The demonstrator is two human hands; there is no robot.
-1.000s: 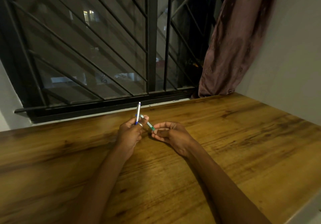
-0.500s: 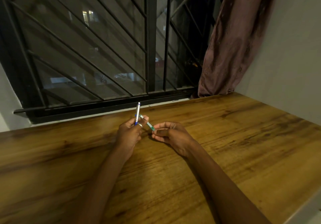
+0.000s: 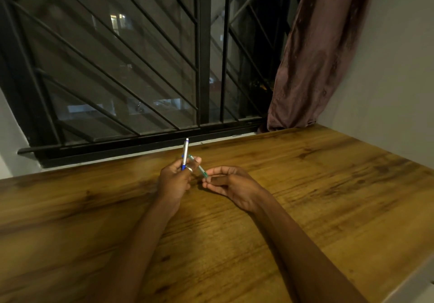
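Both hands meet over the far middle of a wooden table (image 3: 293,185). My left hand (image 3: 173,180) grips a silver pen with blue trim (image 3: 185,153), which stands nearly upright, its top toward the window. A second, thinner clear piece with a green end (image 3: 198,167) slants from my left fingers down to the right. My right hand (image 3: 232,185) has its fingers curled and its fingertips pinch the green end of that piece. Which hand carries most of it is hard to tell.
A black barred window (image 3: 141,67) runs along the table's far edge, with a dark sill (image 3: 117,147) below it. A brownish curtain (image 3: 312,56) hangs at the far right corner beside a pale wall (image 3: 387,67). The table's right edge (image 3: 413,281) is near my right forearm.
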